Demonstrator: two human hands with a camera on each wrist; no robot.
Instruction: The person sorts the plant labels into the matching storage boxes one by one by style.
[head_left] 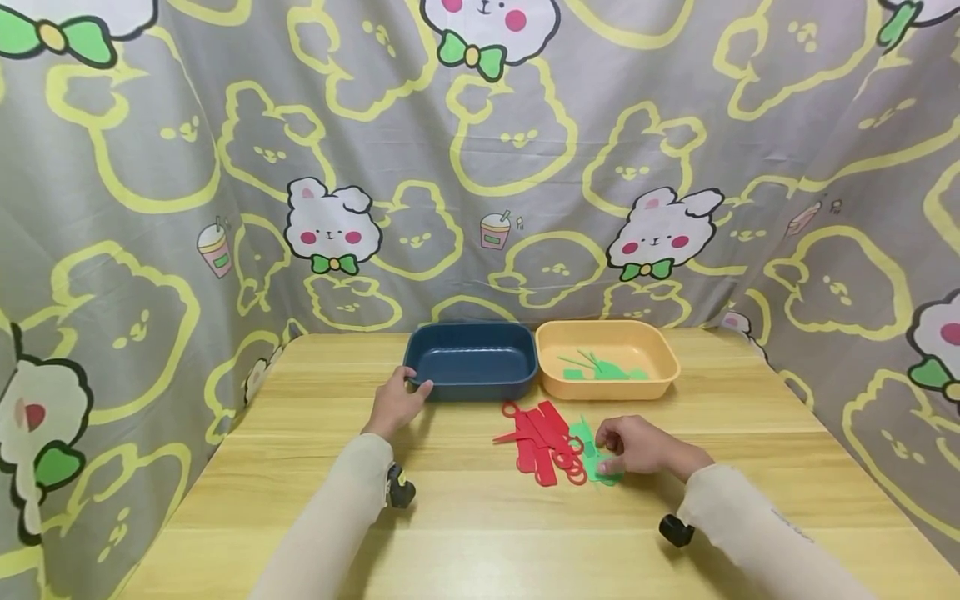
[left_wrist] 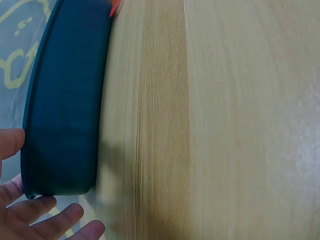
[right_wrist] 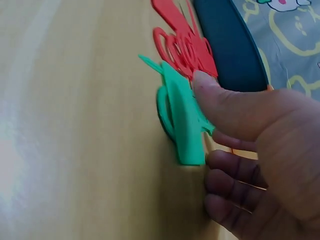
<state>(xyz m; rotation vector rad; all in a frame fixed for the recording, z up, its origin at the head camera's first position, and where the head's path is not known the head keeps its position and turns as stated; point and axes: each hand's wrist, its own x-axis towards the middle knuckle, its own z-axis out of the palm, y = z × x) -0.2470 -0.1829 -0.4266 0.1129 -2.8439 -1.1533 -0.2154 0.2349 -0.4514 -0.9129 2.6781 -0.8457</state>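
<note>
At the front left corner of a dark blue bin (head_left: 472,390), my left hand (head_left: 397,404) touches the rim. In the left wrist view its fingers spread along the bin's end (left_wrist: 60,100), thumb beside the rim. My right hand (head_left: 637,446) is over a small pile of flat green pieces (head_left: 583,432), thumb and forefinger apart around them. The right wrist view shows a long green strip (right_wrist: 182,120) with a curved loop beside the thumb. Left of it lies a pile of flat red pieces (head_left: 540,433), several with scissor-like finger rings.
A yellow-orange bin (head_left: 607,392) stands against the blue one on the right, with green pieces (head_left: 607,369) and thin sticks inside. Both sit at the back of the wooden table (head_left: 480,533), before a patterned grey curtain (head_left: 420,150).
</note>
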